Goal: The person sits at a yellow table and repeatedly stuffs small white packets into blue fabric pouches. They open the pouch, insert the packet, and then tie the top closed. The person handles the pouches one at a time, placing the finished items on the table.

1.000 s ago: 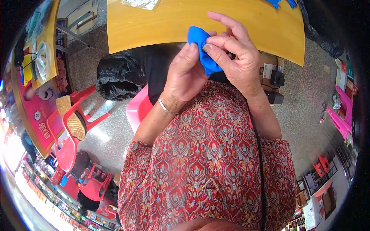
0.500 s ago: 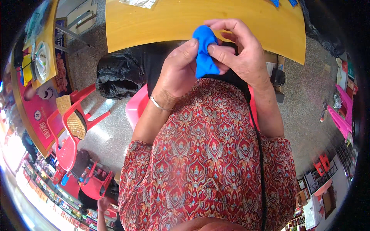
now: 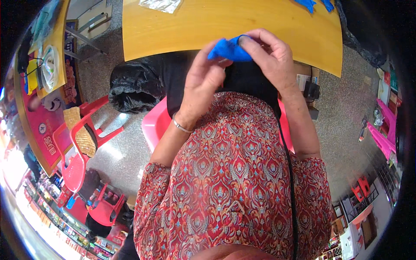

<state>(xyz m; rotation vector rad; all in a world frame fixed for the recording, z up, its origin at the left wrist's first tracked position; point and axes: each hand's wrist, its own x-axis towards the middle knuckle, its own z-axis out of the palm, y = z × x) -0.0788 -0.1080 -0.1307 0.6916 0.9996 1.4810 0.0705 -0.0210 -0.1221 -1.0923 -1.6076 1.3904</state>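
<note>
Pinching the blue cloth piece between both hands at upper centre of the frame, just below the yellow table edge. Left hand and right hand are closed on it; we judge small, even finger shifts keep it taut.

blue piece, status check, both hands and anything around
Left hand and right hand both pinching the blue piece, held up at the yellow table edge. Nothing between hands. Clear bag and more blue bits far side.
</note>
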